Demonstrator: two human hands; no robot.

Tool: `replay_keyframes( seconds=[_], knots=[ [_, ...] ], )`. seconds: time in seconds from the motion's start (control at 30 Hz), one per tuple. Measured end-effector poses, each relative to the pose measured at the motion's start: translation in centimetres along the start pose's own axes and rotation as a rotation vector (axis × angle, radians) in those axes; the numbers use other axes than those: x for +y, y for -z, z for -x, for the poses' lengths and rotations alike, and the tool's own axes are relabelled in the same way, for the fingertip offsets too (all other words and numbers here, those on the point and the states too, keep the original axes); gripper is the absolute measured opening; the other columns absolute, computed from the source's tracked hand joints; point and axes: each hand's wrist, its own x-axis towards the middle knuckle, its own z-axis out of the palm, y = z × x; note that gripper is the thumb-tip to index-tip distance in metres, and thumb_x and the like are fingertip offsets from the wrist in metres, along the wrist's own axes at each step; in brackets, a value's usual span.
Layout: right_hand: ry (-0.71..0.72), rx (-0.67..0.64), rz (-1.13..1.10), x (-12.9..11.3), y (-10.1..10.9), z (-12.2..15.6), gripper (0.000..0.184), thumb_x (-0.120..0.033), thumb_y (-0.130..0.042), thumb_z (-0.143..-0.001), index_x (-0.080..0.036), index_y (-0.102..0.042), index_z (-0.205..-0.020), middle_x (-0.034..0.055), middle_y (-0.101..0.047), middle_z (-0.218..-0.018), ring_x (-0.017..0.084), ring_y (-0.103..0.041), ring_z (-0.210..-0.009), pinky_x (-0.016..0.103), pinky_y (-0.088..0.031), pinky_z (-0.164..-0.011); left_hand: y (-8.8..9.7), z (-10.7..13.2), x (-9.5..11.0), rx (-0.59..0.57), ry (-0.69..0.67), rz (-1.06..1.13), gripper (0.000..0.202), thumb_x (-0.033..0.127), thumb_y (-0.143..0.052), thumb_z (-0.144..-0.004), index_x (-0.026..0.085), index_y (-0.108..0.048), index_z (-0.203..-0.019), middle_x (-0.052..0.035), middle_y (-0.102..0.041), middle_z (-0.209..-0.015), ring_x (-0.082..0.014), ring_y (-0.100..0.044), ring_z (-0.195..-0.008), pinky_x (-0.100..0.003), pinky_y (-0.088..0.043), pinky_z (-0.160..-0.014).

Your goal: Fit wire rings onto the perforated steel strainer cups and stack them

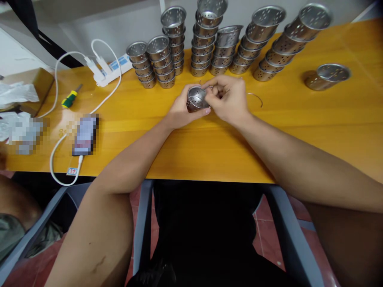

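A small perforated metal cup (196,98) is held just above the table, its open mouth tilted up toward me. My left hand (182,107) wraps round its left side and underside, thumb along the front. At the cup's right rim, my right hand (229,97) is closed in a pinch, fingertips touching or very near the edge. A thin curved wire (256,95) sticks out to the right behind that hand, and a fine strand also shows by the fingertips. The fingers hide the middle of the wire.
Several leaning stacks of perforated cups (200,52) line the back by the wall. A single cup (326,77) stands at right. Leftward are a power strip (112,69), a screwdriver (70,99), a charging phone (85,135) and a cardboard box (38,89). Another person's leg (18,199) shows lower left.
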Motion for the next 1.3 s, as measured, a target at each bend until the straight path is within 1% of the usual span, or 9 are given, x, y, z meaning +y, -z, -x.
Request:
replay_keyframes(
  seconds=[0.1, 0.27, 0.4, 0.5, 0.63, 0.8, 0.97, 1.17, 1.3],
  knots=[
    [-0.028, -0.046, -0.061, 0.1, 0.0, -0.2, 0.051, -0.085, -0.099, -0.102, -0.035, -0.087, -0.103, 0.0043, -0.061, -0.076, 0.027, -0.058, -0.070, 0.049, -0.061, -0.067, 0.3, 0.0, 0.2, -0.005, 0.037, 0.038, 0.105, 0.093, -0.091, -0.106, 0.026, -0.052, -0.178, -0.0163, -0.078, -0.166, -0.0357, -0.084, -0.156, -0.064, -0.067, -0.144],
    [-0.053, -0.026, -0.150, 0.7, 0.1, -0.7, 0.048, -0.082, -0.103, -0.097, -0.036, -0.086, -0.098, 0.0047, -0.065, -0.075, 0.026, -0.055, -0.065, 0.046, -0.059, -0.056, -0.1, 0.0, -0.3, -0.018, -0.008, 0.042, 0.111, 0.093, -0.091, -0.105, 0.025, -0.048, -0.182, -0.0170, -0.076, -0.168, -0.0360, -0.085, -0.155, -0.067, -0.067, -0.142],
    [-0.064, -0.014, -0.163, 0.9, -0.2, -0.8, 0.043, -0.075, -0.106, -0.097, -0.037, -0.087, -0.100, 0.0036, -0.068, -0.074, 0.026, -0.061, -0.064, 0.045, -0.062, -0.055, -0.2, 0.0, -0.1, 0.002, 0.037, 0.050, 0.110, 0.093, -0.097, -0.101, 0.026, -0.053, -0.176, -0.0149, -0.080, -0.162, -0.0321, -0.088, -0.144, -0.062, -0.070, -0.138],
    [-0.065, -0.035, -0.171, 0.5, 0.0, -0.7, 0.044, -0.075, -0.104, -0.101, -0.035, -0.085, -0.100, 0.0042, -0.070, -0.075, 0.028, -0.069, -0.068, 0.044, -0.064, -0.058, 0.0, 0.0, 0.1, 0.007, 0.041, 0.064, 0.102, 0.094, -0.090, -0.106, 0.026, -0.056, -0.175, -0.0140, -0.081, -0.160, -0.0309, -0.087, -0.144, -0.061, -0.071, -0.136],
    [-0.049, -0.152, -0.242, -0.9, 1.3, -0.4, 0.061, -0.092, -0.107, -0.097, -0.035, -0.086, -0.101, 0.0063, -0.075, -0.083, 0.031, -0.078, -0.082, 0.046, -0.069, -0.066, 0.6, 0.0, -0.1, 0.024, 0.050, 0.120, 0.096, 0.098, -0.083, -0.108, 0.029, -0.060, -0.170, -0.0128, -0.081, -0.158, -0.0306, -0.086, -0.144, -0.058, -0.074, -0.130],
    [-0.035, -0.323, -0.334, -1.7, 2.3, -0.3, 0.072, -0.097, -0.118, -0.082, -0.035, -0.088, -0.103, 0.0017, -0.071, -0.079, 0.024, -0.067, -0.071, 0.044, -0.062, -0.063, 0.8, 0.0, -0.4, 0.022, 0.033, 0.122, 0.093, 0.095, -0.083, -0.110, 0.031, -0.058, -0.172, -0.0124, -0.082, -0.159, -0.0310, -0.089, -0.142, -0.059, -0.079, -0.127],
    [-0.058, -0.255, -0.365, -1.0, 1.3, -0.5, 0.076, -0.101, -0.116, -0.079, -0.036, -0.080, -0.093, 0.0005, -0.070, -0.073, 0.021, -0.054, -0.059, 0.046, -0.048, -0.055, 0.6, -0.3, -0.8, 0.044, -0.014, 0.039, 0.104, 0.093, -0.089, -0.107, 0.029, -0.051, -0.180, -0.0151, -0.078, -0.165, -0.0348, -0.087, -0.152, -0.063, -0.075, -0.135],
    [-0.125, -0.247, -0.340, 0.9, 0.2, -1.2, 0.081, -0.099, -0.122, -0.071, -0.037, -0.078, -0.098, 0.0007, -0.073, -0.076, 0.027, -0.070, -0.076, 0.048, -0.061, -0.067, 1.1, -1.3, -2.3, 0.049, 0.003, 0.003, 0.110, 0.092, -0.090, -0.106, 0.026, -0.048, -0.182, -0.0167, -0.072, -0.169, -0.0371, -0.081, -0.160, -0.066, -0.065, -0.145],
    [-0.120, -0.233, -0.316, 1.6, -0.1, -1.7, 0.080, -0.095, -0.125, -0.067, -0.037, -0.078, -0.096, 0.0009, -0.076, -0.079, 0.030, -0.073, -0.076, 0.050, -0.063, -0.065, 1.0, -1.6, -3.3, 0.058, 0.017, -0.004, 0.108, 0.087, -0.089, -0.108, 0.025, -0.045, -0.185, -0.0151, -0.072, -0.166, -0.0365, -0.080, -0.162, -0.065, -0.063, -0.146]
  ],
)
